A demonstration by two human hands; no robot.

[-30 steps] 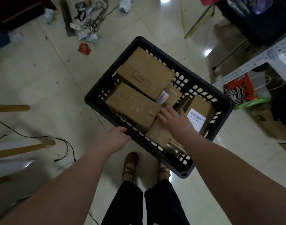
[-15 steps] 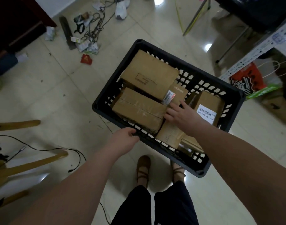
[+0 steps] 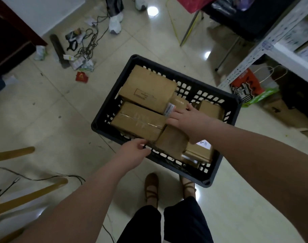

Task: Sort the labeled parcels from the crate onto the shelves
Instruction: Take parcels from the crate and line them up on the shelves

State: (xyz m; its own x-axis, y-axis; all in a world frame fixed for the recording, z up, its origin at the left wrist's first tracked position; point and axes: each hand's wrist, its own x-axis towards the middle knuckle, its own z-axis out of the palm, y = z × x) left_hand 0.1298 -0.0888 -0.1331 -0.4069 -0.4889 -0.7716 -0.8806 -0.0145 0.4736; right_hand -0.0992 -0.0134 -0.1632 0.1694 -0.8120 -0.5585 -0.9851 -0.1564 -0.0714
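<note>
**Lifting the small parcel out of a tight pack**

The small parcel (image 3: 179, 102) sits in the middle of the crate (image 3: 206, 181), wedged between the large box (image 3: 147, 89) on the far side and the taped box (image 3: 139, 122) on the near side, its white label at the corner nearest the fingertips; other brown parcels crowd it on the right. The right hand (image 3: 189, 120) lies on it with fingers spread and fairly straight, touching the top but not curled round anything; this looks like the reach before the pick. A good lift likely calls for working the fingertips down the parcel's free edges rather than pressing on its top; tilting it up at the label corner should free it from its neighbours; turning the label into view then tells which shelf it belongs on. The left hand (image 3: 132, 151) grips the crate's near rim, fingers hooked over the edge; holding that firm should stop the crate sliding on the glossy floor (image 3: 53, 111). The white shelving (image 3: 265, 46) stands well apart to the right; loose cables (image 3: 86, 44) lie beyond the crate.
</note>
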